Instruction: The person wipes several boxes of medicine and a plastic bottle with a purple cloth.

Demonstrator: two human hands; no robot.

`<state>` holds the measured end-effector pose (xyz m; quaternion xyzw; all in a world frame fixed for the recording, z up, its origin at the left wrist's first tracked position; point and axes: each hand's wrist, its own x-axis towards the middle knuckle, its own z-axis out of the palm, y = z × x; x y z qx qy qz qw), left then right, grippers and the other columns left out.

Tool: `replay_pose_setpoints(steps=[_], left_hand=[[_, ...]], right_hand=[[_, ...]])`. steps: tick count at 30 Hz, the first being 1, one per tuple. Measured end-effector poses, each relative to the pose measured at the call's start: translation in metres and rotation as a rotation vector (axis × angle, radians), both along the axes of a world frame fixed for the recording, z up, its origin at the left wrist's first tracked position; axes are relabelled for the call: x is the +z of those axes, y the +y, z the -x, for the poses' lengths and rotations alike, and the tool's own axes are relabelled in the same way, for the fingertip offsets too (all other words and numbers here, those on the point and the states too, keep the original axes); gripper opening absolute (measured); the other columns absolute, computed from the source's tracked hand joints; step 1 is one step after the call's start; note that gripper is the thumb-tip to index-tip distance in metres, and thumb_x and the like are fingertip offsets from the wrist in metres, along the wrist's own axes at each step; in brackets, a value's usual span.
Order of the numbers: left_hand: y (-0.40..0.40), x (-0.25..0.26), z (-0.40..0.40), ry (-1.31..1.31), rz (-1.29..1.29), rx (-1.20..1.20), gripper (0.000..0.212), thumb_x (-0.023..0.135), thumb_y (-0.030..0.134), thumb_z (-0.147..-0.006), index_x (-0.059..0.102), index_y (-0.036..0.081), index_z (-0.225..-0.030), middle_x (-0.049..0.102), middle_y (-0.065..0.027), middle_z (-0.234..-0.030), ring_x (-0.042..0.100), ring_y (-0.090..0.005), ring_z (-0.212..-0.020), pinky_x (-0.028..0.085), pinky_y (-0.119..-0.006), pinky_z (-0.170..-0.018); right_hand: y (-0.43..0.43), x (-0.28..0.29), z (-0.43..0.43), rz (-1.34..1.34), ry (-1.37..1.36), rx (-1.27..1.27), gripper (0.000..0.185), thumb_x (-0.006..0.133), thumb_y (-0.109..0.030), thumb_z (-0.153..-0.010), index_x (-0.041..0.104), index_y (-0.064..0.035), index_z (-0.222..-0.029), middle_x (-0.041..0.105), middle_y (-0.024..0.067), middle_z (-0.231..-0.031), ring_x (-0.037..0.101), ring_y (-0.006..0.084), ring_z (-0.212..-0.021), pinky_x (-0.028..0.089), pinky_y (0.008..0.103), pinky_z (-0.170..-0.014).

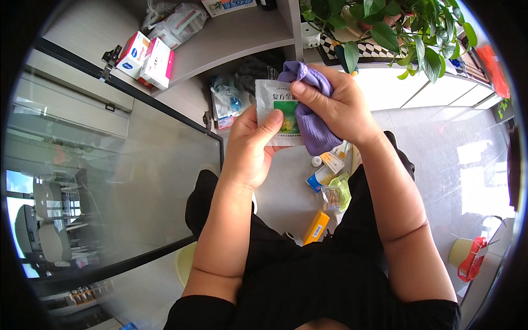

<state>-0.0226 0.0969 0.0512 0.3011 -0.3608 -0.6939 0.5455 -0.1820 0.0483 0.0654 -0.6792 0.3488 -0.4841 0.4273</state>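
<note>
A flat foil sachet [284, 108] with a green picture and printed writing is held up in front of the open cabinet. My left hand [253, 144] grips its left side, thumb on the front. A bunched purple cloth [315, 128] is in my right hand [340, 105], and that thumb lies over the sachet's upper right edge. The cloth covers the sachet's right side.
Medicine boxes [156, 64] and a plastic bag [177, 24] stand on the cabinet shelf [231, 37]. A glass door [165, 165] hangs open at left. Small boxes, a yellow box [316, 227] and a bag [336, 196] lie on the floor between the legs. A leafy plant [385, 35] is at upper right.
</note>
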Motion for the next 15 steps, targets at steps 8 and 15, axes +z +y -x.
replay_pose_setpoints(steps=[8, 15], left_hand=[[-0.004, -0.007, 0.004, -0.037, 0.058, 0.146, 0.031, 0.049, 0.019, -0.091, 0.047, 0.002, -0.117, 0.058, -0.0111, -0.109, 0.059, -0.0241, -0.097, 0.049, -0.041, -0.084], [-0.005, -0.009, 0.009, 0.077, -0.037, 0.224, 0.021, 0.049, 0.019, -0.091, 0.053, 0.006, -0.107, 0.059, -0.0076, -0.105, 0.058, -0.019, -0.098, 0.047, -0.038, -0.086]], right_hand=[[-0.011, -0.001, 0.006, -0.391, -0.588, -0.132, 0.025, 0.061, -0.027, -0.086, 0.06, -0.0038, -0.093, 0.06, 0.0004, -0.075, 0.054, 0.0064, -0.061, 0.045, 0.0208, -0.056], [-0.006, -0.011, -0.002, 0.052, -0.212, -0.341, 0.042, 0.062, -0.031, -0.084, 0.052, -0.0006, -0.112, 0.06, 0.009, -0.088, 0.056, 0.0158, -0.08, 0.046, 0.0292, -0.074]])
